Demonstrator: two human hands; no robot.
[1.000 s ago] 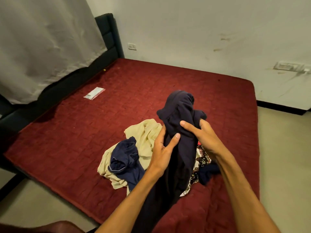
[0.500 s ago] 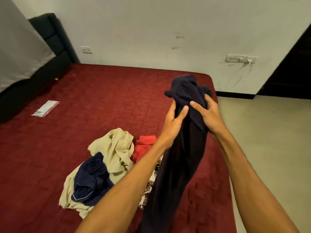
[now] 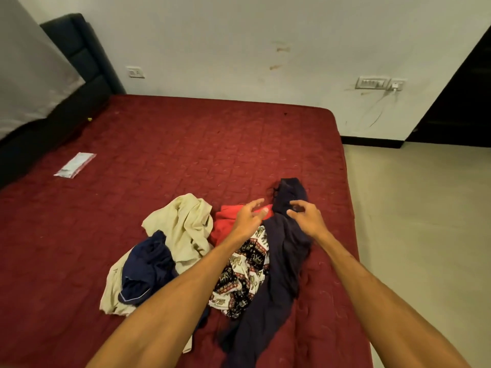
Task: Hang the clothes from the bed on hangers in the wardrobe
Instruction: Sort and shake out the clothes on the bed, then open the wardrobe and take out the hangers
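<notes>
A long dark navy garment (image 3: 276, 274) lies stretched out on the maroon bed (image 3: 186, 144), near its right edge. My right hand (image 3: 305, 219) hovers over the garment's upper end with loosely curled fingers and grips nothing that I can see. My left hand (image 3: 249, 216) is spread open above a red garment (image 3: 225, 221). Beside these lie a patterned white, black and red cloth (image 3: 247, 266), a cream garment (image 3: 183, 224) and a navy piece with light piping (image 3: 146, 266). No wardrobe or hangers are in view.
A small clear plastic packet (image 3: 75, 164) lies on the bed at the far left. A dark headboard (image 3: 79, 49) and a grey curtain (image 3: 29, 75) stand at the left. Pale floor (image 3: 419, 235) runs along the bed's right side to a dark doorway (image 3: 462, 102).
Both hands held the dark navy garment up bunched before; now it lies flat on the bed, and both hands have let go and dropped lower.
</notes>
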